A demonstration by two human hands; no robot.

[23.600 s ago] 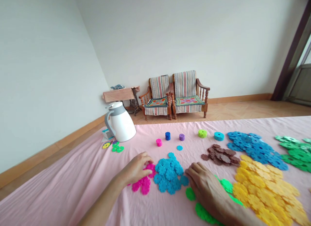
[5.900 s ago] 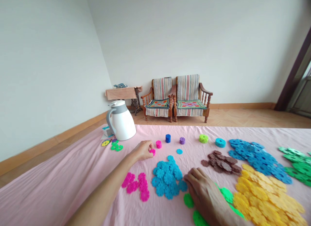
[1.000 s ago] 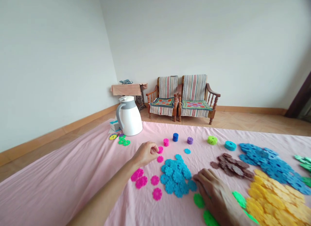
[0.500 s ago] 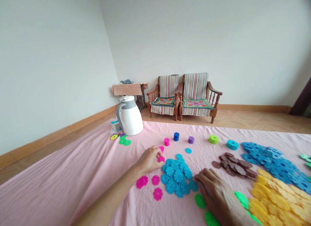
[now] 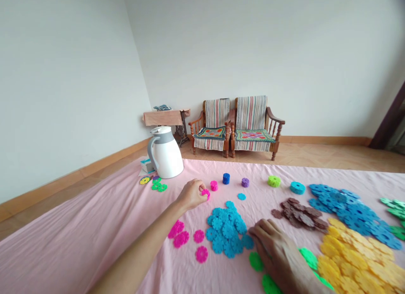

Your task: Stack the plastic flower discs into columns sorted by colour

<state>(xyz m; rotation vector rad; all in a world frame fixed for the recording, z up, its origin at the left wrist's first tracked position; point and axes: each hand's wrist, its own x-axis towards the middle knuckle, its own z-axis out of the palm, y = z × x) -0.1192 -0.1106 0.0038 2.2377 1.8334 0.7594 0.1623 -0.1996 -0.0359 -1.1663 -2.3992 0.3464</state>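
My left hand (image 5: 191, 194) reaches out over the cloth, its thumb and fingers pinching a pink flower-shaped disc (image 5: 206, 195). Just beyond that disc stands a short stack of pink discs (image 5: 214, 185). Loose pink discs (image 5: 181, 239) lie nearer to me, beside a pile of light blue discs (image 5: 226, 229). My right hand (image 5: 276, 245) rests palm down to the right of this pile, fingers together and slightly bent. Its fingertips are beside a light blue disc (image 5: 247, 241); whether they touch it I cannot tell. Bright green discs (image 5: 256, 261) lie around and partly beneath this hand.
Stacks of dark blue (image 5: 226, 178), purple (image 5: 245, 182), lime (image 5: 274, 181) and turquoise discs (image 5: 297, 187) form a row. Brown (image 5: 299, 214), blue (image 5: 357, 211) and yellow piles (image 5: 354, 260) spread rightward. A white jug (image 5: 167, 157) stands far left on the pink cloth (image 5: 104, 226).
My left hand has moved forward and slightly left, taking the pink disc closer to the pink stack. Another loose pink disc shows where my forearm was. My right hand stays in place.
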